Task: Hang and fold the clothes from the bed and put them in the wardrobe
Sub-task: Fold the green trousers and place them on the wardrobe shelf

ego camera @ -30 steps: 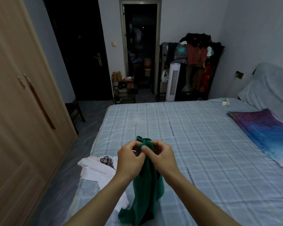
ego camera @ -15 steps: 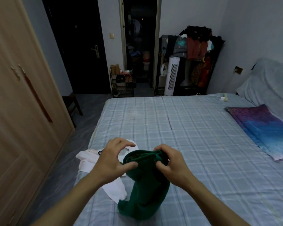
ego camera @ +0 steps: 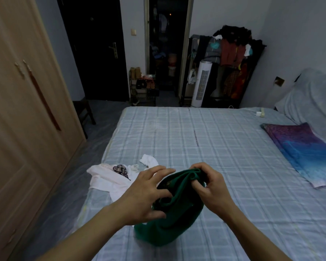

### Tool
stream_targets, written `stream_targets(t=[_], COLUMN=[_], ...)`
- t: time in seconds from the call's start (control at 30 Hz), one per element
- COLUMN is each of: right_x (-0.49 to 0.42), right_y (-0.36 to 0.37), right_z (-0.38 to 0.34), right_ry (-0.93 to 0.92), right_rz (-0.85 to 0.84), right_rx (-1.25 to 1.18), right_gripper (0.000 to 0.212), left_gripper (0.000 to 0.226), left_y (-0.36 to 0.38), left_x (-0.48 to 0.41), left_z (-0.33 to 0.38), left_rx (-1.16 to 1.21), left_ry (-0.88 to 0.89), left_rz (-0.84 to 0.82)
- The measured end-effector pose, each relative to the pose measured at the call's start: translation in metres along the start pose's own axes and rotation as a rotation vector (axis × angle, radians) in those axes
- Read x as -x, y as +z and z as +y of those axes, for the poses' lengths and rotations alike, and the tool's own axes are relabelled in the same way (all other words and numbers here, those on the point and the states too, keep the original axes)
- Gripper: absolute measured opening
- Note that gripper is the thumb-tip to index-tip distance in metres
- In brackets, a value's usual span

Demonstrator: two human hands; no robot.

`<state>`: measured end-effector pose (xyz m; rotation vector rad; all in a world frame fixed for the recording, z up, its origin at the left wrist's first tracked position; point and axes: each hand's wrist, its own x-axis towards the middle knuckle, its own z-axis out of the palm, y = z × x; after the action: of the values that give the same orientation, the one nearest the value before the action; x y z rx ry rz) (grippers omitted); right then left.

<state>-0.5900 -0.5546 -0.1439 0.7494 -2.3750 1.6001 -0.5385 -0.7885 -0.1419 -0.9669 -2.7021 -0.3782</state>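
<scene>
While the green garment (ego camera: 177, 221) lies bunched on the bed (ego camera: 196, 140) beside a white top (ego camera: 104, 178), its edge is pinched by the right hand (ego camera: 214, 187) — the left hand (ego camera: 145, 194) is spread against it.

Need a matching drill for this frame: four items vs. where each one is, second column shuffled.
Items:
1 green garment
2 white garment
3 purple-blue cloth
4 tower fan

Places:
A on the floor beyond the bed
B pinched by the right hand
C along the bed's right side
D at the bed's left edge

Pairs: 1-B, 2-D, 3-C, 4-A
</scene>
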Motion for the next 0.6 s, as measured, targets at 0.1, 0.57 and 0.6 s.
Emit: stream_targets(t=[0.1, 0.57, 0.6], right_x=[0.0, 0.0, -0.001], right_y=[-0.003, -0.02, -0.022], right_z=[-0.001, 0.008, 0.009], right_ry=[-0.007, -0.002, 0.006], right_rz=[-0.015, 0.029, 0.039], right_rx=[-0.001, -0.004, -0.023], right_gripper=[0.029, 0.034, 0.035], left_gripper=[0.039, 0.029, 0.027], left_y=[0.003, -0.007, -0.007], left_x=[0.002, 0.006, 0.004], left_z=[-0.003, -0.025, -0.023], left_rx=[-0.175, -0.019, 0.028], left_ry=[0.007, -0.205, -0.206], left_rz=[-0.078, 0.294, 0.327])
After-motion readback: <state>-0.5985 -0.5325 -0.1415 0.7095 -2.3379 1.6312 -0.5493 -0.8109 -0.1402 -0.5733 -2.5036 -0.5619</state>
